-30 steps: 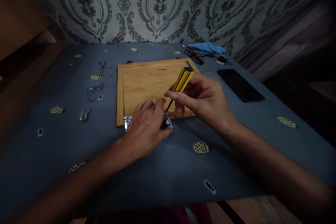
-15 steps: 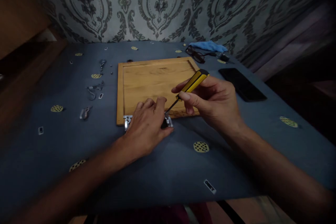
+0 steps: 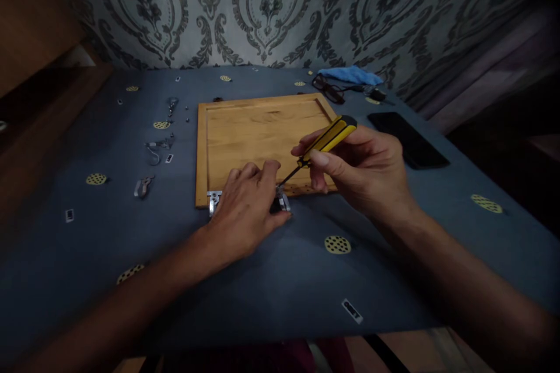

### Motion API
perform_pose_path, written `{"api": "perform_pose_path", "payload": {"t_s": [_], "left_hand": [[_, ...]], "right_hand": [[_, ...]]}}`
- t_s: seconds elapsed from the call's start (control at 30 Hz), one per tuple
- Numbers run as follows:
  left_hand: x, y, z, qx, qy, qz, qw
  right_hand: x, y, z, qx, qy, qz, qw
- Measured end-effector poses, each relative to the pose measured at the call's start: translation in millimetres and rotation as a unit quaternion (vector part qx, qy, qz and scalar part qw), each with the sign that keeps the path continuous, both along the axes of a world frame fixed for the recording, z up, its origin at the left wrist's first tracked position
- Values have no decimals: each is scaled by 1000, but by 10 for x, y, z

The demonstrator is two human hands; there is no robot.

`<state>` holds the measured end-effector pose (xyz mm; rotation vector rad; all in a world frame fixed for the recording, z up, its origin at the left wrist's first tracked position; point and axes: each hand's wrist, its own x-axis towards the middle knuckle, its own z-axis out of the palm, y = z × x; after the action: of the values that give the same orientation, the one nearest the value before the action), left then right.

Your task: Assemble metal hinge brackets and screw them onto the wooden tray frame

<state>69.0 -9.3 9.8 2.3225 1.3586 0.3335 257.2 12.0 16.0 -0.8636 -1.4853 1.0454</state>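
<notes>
A wooden cabinet door (image 3: 258, 134) lies flat on a blue-covered table (image 3: 271, 280). My left hand (image 3: 247, 210) is curled over a metal hinge (image 3: 280, 203) at the door's near edge and holds it down. Another bit of the metal fitting (image 3: 213, 200) shows left of that hand. My right hand (image 3: 361, 169) grips a yellow and black screwdriver (image 3: 326, 140), tilted low to the right, with its tip at the hinge beside my left fingers.
Small metal hardware parts (image 3: 160, 144) and another piece (image 3: 143, 186) lie on the cloth at the left. A black phone (image 3: 409, 139) lies right of the door. Glasses (image 3: 328, 88) and a blue cloth (image 3: 352, 74) are at the back by the patterned wall.
My right hand has swung the screwdriver handle down and to the right, from steep to a low tilt, with the tip staying at the hinge. My left hand has stayed put.
</notes>
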Motion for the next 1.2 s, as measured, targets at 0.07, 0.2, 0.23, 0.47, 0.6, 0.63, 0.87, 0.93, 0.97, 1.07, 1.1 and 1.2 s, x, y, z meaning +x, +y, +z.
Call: {"api": "perform_pose_path", "payload": {"t_s": [0.07, 0.2, 0.23, 0.47, 0.6, 0.63, 0.87, 0.93, 0.97, 1.07, 1.1, 1.2], "left_hand": [[0, -2, 4, -2, -1, 0, 1000], [-1, 0, 2, 1, -1, 0, 1000], [-1, 2, 0, 1, 0, 0, 1000], [-7, 2, -8, 4, -4, 1, 1000], [-10, -5, -9, 6, -8, 0, 1000], [-11, -6, -10, 7, -11, -1, 1000], [0, -1, -9, 0, 2, 5, 1000], [3, 1, -9, 0, -1, 2, 1000], [4, 2, -9, 2, -2, 2, 1000], [8, 1, -5, 0, 2, 3, 1000], [8, 0, -3, -2, 3, 3, 1000], [7, -5, 1, -5, 0, 3, 1000]], "right_hand": [[-9, -13, 20, 2, -1, -8, 1000], [0, -26, 59, -12, 3, -3, 1000], [7, -25, 61, -15, 5, 4, 1000], [27, -55, 59, -10, -6, -1, 1000], [25, -89, 99, 29, -11, -69, 997], [26, -90, 106, 32, -14, -74, 997], [25, -77, 74, 0, -50, -30, 998], [20, -79, 67, -2, -46, -30, 998], [18, -80, 65, -2, -46, -31, 998], [13, -80, 65, -5, -52, -32, 998], [13, -79, 64, -6, -55, -31, 998], [12, -75, 55, -4, -60, -30, 998]]}}
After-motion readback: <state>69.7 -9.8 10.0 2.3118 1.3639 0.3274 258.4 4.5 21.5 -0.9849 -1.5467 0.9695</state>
